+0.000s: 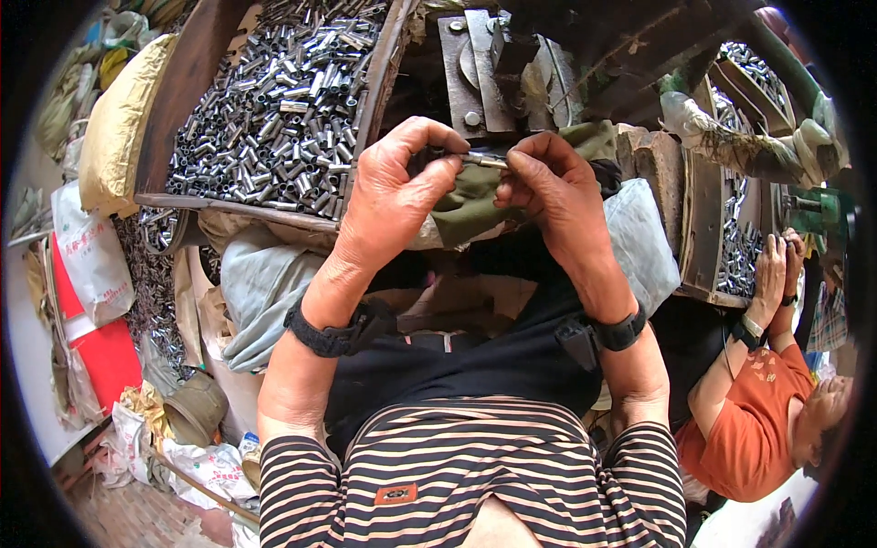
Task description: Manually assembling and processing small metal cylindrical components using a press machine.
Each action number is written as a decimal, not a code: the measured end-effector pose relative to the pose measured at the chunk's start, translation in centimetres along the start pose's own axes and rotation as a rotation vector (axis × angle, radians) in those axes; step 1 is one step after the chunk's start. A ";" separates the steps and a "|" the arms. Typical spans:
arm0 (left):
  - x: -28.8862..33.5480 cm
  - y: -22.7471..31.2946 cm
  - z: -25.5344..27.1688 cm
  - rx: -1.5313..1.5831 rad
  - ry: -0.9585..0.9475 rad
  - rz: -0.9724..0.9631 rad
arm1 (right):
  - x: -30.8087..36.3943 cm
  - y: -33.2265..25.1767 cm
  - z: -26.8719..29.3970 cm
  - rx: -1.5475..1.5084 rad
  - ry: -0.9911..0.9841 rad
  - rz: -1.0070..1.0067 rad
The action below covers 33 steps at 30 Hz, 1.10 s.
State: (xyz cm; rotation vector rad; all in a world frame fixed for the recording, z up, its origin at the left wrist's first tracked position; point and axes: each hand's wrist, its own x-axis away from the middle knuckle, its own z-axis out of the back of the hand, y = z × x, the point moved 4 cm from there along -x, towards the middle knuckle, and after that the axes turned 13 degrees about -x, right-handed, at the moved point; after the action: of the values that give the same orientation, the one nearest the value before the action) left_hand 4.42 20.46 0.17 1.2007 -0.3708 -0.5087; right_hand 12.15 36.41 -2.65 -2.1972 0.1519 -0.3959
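In front of me my left hand [399, 187] and my right hand [565, 196] pinch opposite ends of one small metal tube [485, 161], held roughly level. The fingers of both hands are closed on it, and its ends are hidden by the fingertips. Just beyond lies a machine with upright steel plates [490, 78] and bolts. Below the tube an olive-green cloth [466, 219] is draped. To the left of my left hand, a heap of similar short metal tubes [283, 119] fills a wooden tray [247, 212].
A co-worker in an orange shirt [754, 425] handles parts at another tray [702, 219] on the right. A pale yellow sack [123, 128] leans by my tray. Grey cloths [265, 292] hang below it. A bucket [196, 408] and plastic bags stand at lower left.
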 end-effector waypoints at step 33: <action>-9.0 -4.8 -2.5 0.378 0.088 0.282 | 2.2 -17.5 10.7 0.029 0.330 0.925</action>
State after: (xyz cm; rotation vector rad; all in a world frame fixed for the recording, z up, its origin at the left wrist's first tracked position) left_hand -2.53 26.12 -5.26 1.4997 -0.5682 -0.1418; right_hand 17.29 54.62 5.65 -1.7747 1.2641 -0.2152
